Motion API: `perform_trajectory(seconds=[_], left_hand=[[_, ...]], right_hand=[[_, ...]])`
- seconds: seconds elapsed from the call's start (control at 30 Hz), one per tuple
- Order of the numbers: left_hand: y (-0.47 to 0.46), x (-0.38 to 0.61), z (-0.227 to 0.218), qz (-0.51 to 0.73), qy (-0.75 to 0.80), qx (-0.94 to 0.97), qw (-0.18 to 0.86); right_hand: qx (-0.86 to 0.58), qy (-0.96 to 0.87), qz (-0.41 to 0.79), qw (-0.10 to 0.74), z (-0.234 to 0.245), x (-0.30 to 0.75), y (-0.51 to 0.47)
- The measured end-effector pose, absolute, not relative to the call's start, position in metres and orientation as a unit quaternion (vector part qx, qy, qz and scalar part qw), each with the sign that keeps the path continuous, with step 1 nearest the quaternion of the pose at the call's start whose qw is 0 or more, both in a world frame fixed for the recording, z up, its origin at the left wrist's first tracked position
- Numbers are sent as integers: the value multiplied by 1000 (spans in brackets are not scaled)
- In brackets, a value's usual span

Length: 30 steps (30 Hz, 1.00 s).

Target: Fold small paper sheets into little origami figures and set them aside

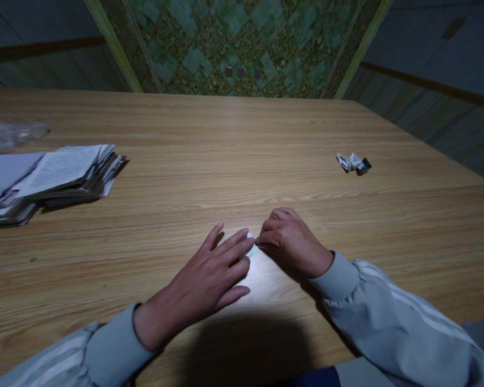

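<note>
Between my two hands lies a small piece of white paper [249, 248] on the wooden table, mostly covered by my fingers. My left hand [221, 266] rests over it with fingers stretched out and spread, the fingertips touching the paper. My right hand [288, 239] is closed in a pinch at the paper's right side, its thumb and forefinger meeting close to my left fingertips. How the paper is folded cannot be made out.
A pile of printed papers [70, 172] lies at the left of the table [210, 161]. Behind it is a clear crumpled plastic bag [12, 134]. A small folded paper shape [354, 162] sits at the right. A patterned wall panel [242, 43] stands beyond the table's far edge.
</note>
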<state>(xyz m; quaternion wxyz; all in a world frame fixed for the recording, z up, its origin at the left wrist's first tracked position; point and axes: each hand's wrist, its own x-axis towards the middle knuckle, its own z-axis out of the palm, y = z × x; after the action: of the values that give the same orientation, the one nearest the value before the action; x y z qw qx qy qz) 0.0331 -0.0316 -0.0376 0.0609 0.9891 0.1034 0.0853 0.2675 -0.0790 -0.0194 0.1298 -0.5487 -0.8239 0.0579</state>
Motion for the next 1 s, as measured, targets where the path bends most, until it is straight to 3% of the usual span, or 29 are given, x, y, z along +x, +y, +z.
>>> perform_trajectory(seconds=[0.27, 0.7, 1.0], left_hand=[[-34, 24, -39, 115, 110, 986, 57], [-35, 21, -45, 132, 101, 984, 62], [-35, 38, -38, 105, 93, 989, 54]], right_hand=[[-601, -768, 116, 189, -30, 261, -82], [-646, -720, 171, 186, -34, 268, -80], [-502, -837, 116, 184, -30, 274, -90]])
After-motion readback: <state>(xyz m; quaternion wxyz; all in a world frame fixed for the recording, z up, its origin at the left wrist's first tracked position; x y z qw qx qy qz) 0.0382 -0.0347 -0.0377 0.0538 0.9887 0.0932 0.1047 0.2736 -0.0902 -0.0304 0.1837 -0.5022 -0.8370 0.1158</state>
